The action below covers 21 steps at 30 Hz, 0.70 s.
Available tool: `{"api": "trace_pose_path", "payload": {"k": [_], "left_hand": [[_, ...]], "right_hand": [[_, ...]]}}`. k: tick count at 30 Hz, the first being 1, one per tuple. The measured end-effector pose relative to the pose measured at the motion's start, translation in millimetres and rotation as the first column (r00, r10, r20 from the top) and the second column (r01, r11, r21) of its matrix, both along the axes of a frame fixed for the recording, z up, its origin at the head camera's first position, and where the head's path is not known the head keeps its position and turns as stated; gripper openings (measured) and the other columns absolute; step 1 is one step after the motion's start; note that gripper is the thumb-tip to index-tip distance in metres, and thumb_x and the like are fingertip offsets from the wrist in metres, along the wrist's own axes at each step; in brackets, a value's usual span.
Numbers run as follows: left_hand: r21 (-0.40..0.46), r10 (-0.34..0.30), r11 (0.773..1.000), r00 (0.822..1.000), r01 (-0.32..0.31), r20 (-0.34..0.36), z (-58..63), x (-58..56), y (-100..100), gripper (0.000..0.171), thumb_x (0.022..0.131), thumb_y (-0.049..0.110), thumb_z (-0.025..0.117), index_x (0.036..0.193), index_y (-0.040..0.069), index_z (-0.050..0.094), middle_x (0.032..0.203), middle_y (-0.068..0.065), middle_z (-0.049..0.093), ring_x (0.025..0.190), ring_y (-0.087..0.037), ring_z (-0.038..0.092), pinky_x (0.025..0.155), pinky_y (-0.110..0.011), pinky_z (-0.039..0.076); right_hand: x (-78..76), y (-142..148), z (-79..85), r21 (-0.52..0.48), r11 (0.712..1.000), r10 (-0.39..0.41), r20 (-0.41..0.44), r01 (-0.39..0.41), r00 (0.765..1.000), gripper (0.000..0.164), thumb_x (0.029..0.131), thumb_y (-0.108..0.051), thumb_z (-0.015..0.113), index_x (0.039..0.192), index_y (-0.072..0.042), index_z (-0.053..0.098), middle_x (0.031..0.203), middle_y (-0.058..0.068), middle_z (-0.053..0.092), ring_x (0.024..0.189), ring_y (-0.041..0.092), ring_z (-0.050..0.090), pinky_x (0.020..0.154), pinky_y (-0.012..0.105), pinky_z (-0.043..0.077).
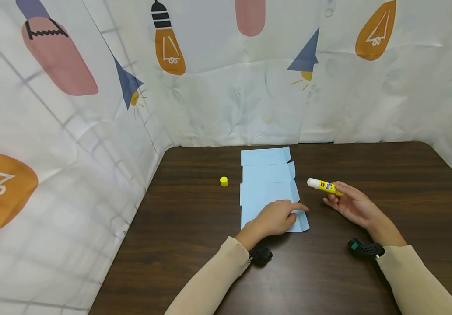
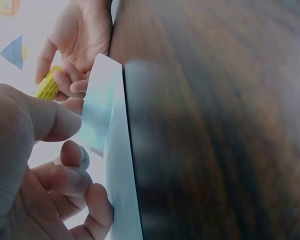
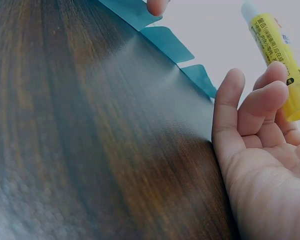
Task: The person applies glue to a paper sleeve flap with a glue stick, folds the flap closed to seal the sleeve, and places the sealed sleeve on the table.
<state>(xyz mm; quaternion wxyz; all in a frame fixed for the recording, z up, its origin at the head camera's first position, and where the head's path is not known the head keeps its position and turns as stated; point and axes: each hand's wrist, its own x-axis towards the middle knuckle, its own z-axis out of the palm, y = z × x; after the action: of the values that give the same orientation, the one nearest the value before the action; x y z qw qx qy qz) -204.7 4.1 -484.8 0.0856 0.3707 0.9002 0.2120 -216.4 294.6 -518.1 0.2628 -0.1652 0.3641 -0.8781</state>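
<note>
Sleeves (image 1: 215,276) foremost, blue paper (image 1: 267,173) reaching almost to the tabletop's (image 1: 186,218) far edge is now overlaid by the left hand (image 1: 275,217), index finger straight, glue stick (image 1: 324,186) pinched by the right hand (image 1: 352,205), and flaps (image 1: 294,192) could be creased if poorly steadied

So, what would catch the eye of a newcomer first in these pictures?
Most likely the pale blue paper, bright on the dark table, with the left hand on its near end. Then the yellow glue stick in the right hand, to the right of the paper, and the small yellow cap to its left. Behind, orange light bulbs printed on the backdrop may also draw the eye.
</note>
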Motion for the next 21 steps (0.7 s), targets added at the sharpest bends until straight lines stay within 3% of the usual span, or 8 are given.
{"api": "trace_pose_path", "payload": {"k": [6, 10, 15, 21], "left_hand": [[0.093, 0.001, 0.996, 0.998, -0.007, 0.063, 1.1, -2.9, -4.0, 0.034, 0.101, 0.012, 0.051, 0.127, 0.024, 0.068, 0.062, 0.003, 0.049, 0.055, -0.007, 0.036, 0.055, -0.018, 0.034], [0.128, 0.023, 0.991, 0.998, -0.031, 0.062, -0.2, -4.7, -6.5, 0.021, 0.104, 0.021, 0.054, 0.117, 0.021, 0.071, 0.063, 0.008, 0.049, 0.057, -0.004, 0.041, 0.057, -0.017, 0.036], [0.140, 0.048, 0.989, 0.998, -0.054, 0.046, -3.5, -6.0, -8.3, 0.019, 0.104, 0.033, 0.059, 0.103, 0.020, 0.073, 0.059, 0.008, 0.048, 0.055, -0.003, 0.044, 0.053, -0.017, 0.037], [0.103, 0.062, 0.993, 0.998, -0.064, 0.016, -5.8, -7.7, -8.0, 0.008, 0.095, 0.029, 0.073, 0.096, 0.021, 0.073, 0.060, 0.009, 0.049, 0.054, -0.001, 0.043, 0.052, -0.016, 0.035]], "right_hand": [[0.0, 0.5, 0.0, -0.015, 1.000, 0.013, -0.004, -0.013, 1.000, 0.043, 0.113, -0.013, 0.016, 0.121, -0.006, 0.058, 0.109, 0.006, 0.059, 0.097, 0.016, 0.064, 0.106, 0.034, 0.051], [-0.2, 0.9, -0.5, -0.025, 0.999, 0.023, -0.010, -0.023, 1.000, 0.044, 0.113, -0.012, 0.016, 0.121, -0.005, 0.058, 0.109, 0.007, 0.060, 0.098, 0.016, 0.064, 0.107, 0.034, 0.051], [-0.6, 0.5, -0.9, -0.031, 0.999, 0.028, -0.018, -0.029, 0.999, 0.045, 0.113, -0.012, 0.015, 0.122, -0.005, 0.058, 0.108, 0.007, 0.061, 0.098, 0.016, 0.065, 0.106, 0.034, 0.051], [-0.5, 1.1, -0.8, -0.030, 0.999, 0.027, -0.016, -0.027, 1.000, 0.044, 0.113, -0.012, 0.016, 0.121, -0.005, 0.058, 0.109, 0.007, 0.060, 0.098, 0.016, 0.065, 0.106, 0.034, 0.051]]}}
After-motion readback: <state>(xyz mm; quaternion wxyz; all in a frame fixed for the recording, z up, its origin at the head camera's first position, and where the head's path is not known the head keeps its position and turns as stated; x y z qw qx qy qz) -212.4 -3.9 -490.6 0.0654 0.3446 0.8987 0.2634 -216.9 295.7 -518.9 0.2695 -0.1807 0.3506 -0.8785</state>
